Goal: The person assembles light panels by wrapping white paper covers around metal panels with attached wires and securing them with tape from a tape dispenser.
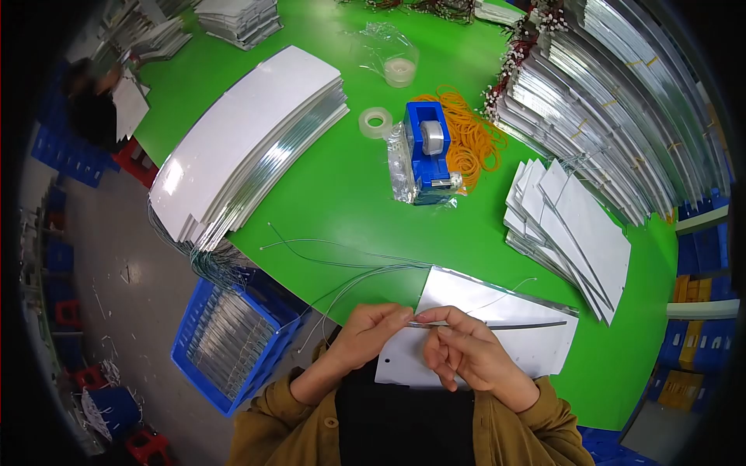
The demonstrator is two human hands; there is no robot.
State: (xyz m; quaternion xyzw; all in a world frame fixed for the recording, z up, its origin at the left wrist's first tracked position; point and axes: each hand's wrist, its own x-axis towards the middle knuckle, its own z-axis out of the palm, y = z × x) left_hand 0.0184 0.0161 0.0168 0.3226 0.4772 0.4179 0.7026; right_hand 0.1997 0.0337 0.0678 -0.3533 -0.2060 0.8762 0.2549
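My left hand [369,334] is closed, its thumb and forefinger pinching the left end of a thin grey strip [528,325]. Right beside it, my right hand [470,349] pinches the same end between thumb and forefinger, its other fingers curled. The strip runs to the right over a white panel [497,361] that lies at the table's near edge. Thin grey-green wires [353,272] trail leftward across the green surface from near the panel's top corner. One fine wire also curves up to the right above the strip. What lies exactly between my fingertips is hidden.
On the green table [334,225] stand a blue tape dispenser [427,155], orange rubber bands [470,140] and tape rolls [375,123]. Panel stacks lie left [249,132] and right [571,233]. A blue crate [233,342] of strips stands below the left edge. Another person [89,101] is at far left.
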